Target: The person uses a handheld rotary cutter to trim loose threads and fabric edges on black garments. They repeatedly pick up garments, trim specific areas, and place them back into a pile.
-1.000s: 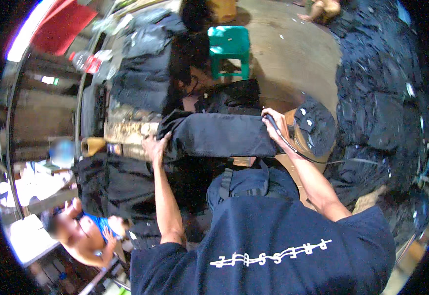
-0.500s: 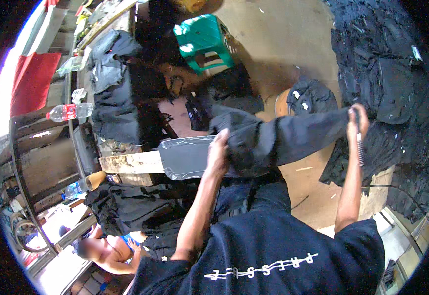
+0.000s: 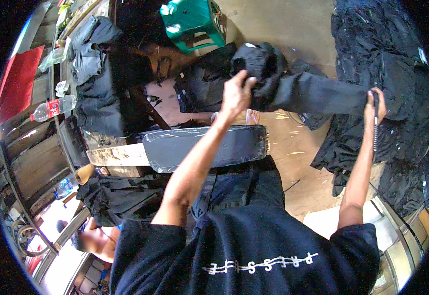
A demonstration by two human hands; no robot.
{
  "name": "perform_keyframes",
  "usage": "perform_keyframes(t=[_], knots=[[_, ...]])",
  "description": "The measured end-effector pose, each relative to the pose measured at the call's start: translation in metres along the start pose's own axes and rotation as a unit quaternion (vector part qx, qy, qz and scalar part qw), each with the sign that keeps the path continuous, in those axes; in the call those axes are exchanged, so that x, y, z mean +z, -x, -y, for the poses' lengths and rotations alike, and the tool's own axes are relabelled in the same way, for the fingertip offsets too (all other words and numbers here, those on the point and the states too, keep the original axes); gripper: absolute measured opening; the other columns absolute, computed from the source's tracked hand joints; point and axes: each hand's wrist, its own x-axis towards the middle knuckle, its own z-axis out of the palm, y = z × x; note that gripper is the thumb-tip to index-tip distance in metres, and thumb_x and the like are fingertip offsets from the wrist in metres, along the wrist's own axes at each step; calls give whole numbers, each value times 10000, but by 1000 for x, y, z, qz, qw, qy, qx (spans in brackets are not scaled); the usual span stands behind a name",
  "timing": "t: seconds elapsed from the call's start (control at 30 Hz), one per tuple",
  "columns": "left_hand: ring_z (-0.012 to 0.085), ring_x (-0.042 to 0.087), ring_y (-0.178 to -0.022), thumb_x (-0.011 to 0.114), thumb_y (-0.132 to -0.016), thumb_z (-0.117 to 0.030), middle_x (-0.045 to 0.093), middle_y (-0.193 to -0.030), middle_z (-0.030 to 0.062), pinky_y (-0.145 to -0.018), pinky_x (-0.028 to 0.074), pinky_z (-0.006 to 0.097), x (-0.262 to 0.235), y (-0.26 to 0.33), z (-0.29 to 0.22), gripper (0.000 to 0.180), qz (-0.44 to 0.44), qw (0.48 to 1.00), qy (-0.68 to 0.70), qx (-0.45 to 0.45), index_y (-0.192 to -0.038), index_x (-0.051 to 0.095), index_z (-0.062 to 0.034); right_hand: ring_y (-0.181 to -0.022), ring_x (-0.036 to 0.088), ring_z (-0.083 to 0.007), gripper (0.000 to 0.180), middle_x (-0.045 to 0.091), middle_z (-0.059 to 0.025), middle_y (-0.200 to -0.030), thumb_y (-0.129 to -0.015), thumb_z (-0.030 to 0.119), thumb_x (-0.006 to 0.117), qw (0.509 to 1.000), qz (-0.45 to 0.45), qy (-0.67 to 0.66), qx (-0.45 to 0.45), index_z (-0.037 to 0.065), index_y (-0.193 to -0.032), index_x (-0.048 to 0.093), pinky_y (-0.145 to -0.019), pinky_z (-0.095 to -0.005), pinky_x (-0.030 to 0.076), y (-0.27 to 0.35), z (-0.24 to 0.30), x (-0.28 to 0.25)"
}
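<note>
Black trousers (image 3: 318, 93) stretch between my two hands, lifted above the floor. My left hand (image 3: 236, 93) is closed on their bunched end, beyond the board. To the right, my right hand (image 3: 378, 109) grips the far end of the leg. Along that palm lies a slim dark tool (image 3: 376, 103) with a ribbed cord sleeve running down the wrist; its working end is hidden. Across my lap the plastic-wrapped padded board (image 3: 209, 147) lies bare on a pale wooden plank (image 3: 117, 155).
Piled black garments (image 3: 372, 49) line the right side. More dark clothes (image 3: 99, 73) hang at the left, by a plastic bottle (image 3: 52, 109). A green stool (image 3: 192, 24) stands ahead. Another person (image 3: 101, 241) is at lower left. The tool's cord trails down at right.
The trousers have come off the board, moving forward and right, and their left end has bunched up. My left hand has moved away from the board with them; the right has shifted slightly right.
</note>
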Motion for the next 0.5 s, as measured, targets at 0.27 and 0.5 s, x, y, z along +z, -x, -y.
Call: perform_keyframes(t=[0.27,0.5], knots=[[444,666,-1279,778,-990,-360,693,-1343,303,-1097,527,486,-161,-26,187,627,25,974,-216,-64,-1454,600,22,-1040,752,-317,167,772,-157,-1089,-972,132,683,976,150,-150,-40,36,-1101,730,-957,-387,560,90,131,157],[488,630,-1308,850,-901,-405,654,-1389,336,-1093,520,536,-264,-4,334,906,273,848,-375,-257,-1598,409,-31,-1010,766,-307,215,759,-175,-1041,-919,91,729,942,290,-143,89,37,-1125,705,-912,-387,558,177,197,198]])
